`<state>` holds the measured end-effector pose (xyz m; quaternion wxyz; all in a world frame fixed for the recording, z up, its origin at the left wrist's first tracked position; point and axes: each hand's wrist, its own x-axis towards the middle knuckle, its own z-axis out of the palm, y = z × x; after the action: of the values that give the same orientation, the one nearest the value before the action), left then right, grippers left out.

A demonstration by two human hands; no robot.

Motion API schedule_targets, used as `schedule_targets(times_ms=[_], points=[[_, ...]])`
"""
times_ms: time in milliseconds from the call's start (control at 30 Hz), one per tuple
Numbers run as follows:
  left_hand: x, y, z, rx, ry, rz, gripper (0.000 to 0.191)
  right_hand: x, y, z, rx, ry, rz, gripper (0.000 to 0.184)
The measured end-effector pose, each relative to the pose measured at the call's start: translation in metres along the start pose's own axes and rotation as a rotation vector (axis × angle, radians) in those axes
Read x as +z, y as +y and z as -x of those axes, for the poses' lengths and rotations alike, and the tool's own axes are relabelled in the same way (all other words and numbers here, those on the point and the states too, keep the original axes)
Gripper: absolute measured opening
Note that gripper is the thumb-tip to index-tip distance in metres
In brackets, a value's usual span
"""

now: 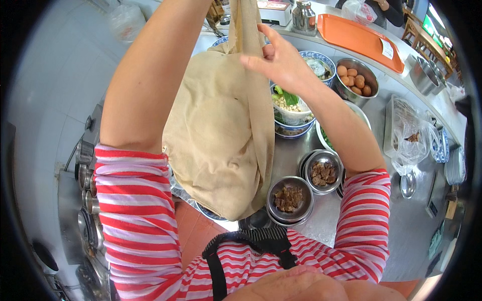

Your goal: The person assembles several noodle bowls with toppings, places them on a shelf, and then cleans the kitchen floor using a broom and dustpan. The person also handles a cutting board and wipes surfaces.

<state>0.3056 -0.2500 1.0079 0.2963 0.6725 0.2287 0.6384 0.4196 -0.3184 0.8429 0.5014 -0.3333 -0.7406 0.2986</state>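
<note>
A large beige cloth [218,131], perhaps a garment or apron, hangs in front of me and covers part of the steel counter. Its upper end forms a narrow strip that runs out at the picture's top edge. My right hand [276,62] is at the right side of this strip, thumb and fingers apart; whether the fingertips touch it is unclear. My left forearm reaches up past the top edge, so my left hand is out of view. The cloth hides most of what lies behind it.
Right of the cloth are steel bowls of meat pieces [288,199], a tub of corn and greens [290,105], a steel pot of eggs [357,81] and a plastic container [393,124]. An orange tray [357,41] rests on the raised ledge. A person [393,13] is beyond it.
</note>
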Motion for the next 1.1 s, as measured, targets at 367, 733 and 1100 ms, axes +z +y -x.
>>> schedule_targets(times_ms=[367,733,1100], points=[[0.002,-0.089,-0.070,0.301,0.001,-0.730,0.042,-0.166,0.146,-0.131,0.202,0.749,0.526,0.032],[-0.130,-0.133,0.046,-0.030,-0.207,-1.407,0.034,-0.112,0.246,-0.095,0.316,0.270,0.897,0.029],[-0.258,-0.080,0.169,-0.571,-0.204,-1.289,0.036,0.084,0.215,-0.206,0.181,-0.382,0.700,0.029]])
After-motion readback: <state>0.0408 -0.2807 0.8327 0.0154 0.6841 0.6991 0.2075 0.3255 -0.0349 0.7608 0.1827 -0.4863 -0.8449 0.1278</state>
